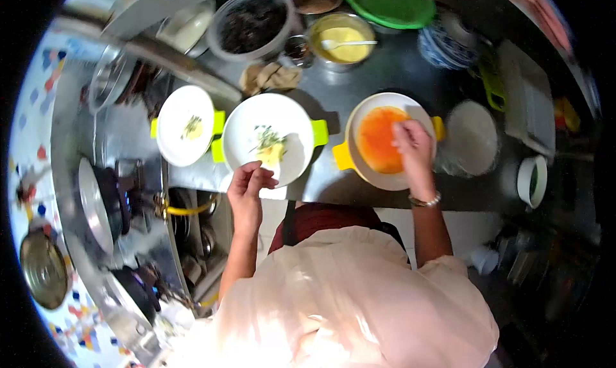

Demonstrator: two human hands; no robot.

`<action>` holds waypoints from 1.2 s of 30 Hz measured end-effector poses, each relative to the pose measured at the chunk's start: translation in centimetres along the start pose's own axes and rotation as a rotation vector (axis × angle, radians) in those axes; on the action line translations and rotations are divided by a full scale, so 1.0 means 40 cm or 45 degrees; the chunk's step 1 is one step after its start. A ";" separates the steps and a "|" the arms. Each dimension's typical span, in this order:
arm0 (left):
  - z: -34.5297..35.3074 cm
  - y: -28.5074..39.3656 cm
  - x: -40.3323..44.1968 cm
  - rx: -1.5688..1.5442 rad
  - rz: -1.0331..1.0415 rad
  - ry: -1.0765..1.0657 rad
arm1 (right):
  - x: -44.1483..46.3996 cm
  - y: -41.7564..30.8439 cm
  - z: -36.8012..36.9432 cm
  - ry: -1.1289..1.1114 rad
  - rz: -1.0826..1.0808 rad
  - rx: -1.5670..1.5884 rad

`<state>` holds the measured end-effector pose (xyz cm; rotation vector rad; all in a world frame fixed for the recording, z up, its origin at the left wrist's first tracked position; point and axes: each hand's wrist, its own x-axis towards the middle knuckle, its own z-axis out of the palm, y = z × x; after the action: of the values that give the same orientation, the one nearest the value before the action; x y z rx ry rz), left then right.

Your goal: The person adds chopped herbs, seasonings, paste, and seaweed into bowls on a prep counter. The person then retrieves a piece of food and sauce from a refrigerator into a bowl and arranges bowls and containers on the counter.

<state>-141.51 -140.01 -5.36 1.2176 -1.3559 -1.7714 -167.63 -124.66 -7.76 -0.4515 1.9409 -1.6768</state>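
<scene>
Over the front edge of a white pan with green handles (240, 129) is my left hand (251, 180), its fingers drawn together; whatever they may hold is too small to make out. Chopped green herbs and a yellow lump (272, 151) lie in that pan. My right hand (414, 143), with a bracelet at the wrist, is above the right side of a white pan with yellow handles (364, 170). Its fingertips are pinched over orange-red sauce (377, 140), and anything between them is hidden. A smaller white pan (172, 143) at the left holds similar herbs and yellow bits.
Behind the pans stand a tub of dark food (249, 25), a metal bowl of yellow cream (337, 37) with a spoon, a green basin (391, 5) and patterned bowls (446, 44). A plastic-covered round item (471, 139) sits right. Stove burners (125, 191) are at left.
</scene>
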 end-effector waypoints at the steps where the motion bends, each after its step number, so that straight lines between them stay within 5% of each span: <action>1: -0.012 -0.010 -0.002 -0.011 -0.003 0.022 | 0.011 0.006 -0.014 0.024 -0.051 -0.032; 13: -0.070 -0.077 -0.076 -0.053 -0.005 0.279 | 0.053 -0.018 0.101 -0.230 0.068 -0.021; 15: -0.077 -0.086 -0.083 -0.061 -0.005 0.293 | 0.080 -0.009 0.137 -0.326 0.010 -0.071; 18: -0.083 -0.093 -0.098 -0.082 -0.002 0.340 | 0.144 -0.027 0.232 -0.438 -0.464 -0.285; 23: -0.087 -0.088 -0.121 0.026 -0.044 0.429 | 0.379 -0.096 0.477 -0.696 -0.587 -0.387; 26: -0.092 -0.094 -0.144 0.026 -0.041 0.502 | 0.541 -0.115 0.645 -0.637 -0.899 -0.740; 30: -0.115 -0.119 -0.181 -0.024 -0.100 0.626 | 0.603 -0.110 0.768 -0.727 -0.912 -1.217; 32: -0.122 -0.130 -0.196 -0.077 -0.161 0.695 | 0.585 -0.109 0.799 -0.698 -0.693 -1.555; 36: -0.142 -0.120 -0.201 -0.062 -0.184 0.744 | 0.703 -0.028 0.819 -0.701 -0.880 -1.193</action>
<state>-132.72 -133.96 -7.80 1.6700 -0.8963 -1.3644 -171.02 -167.19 -14.46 -1.8677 2.1107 -0.6564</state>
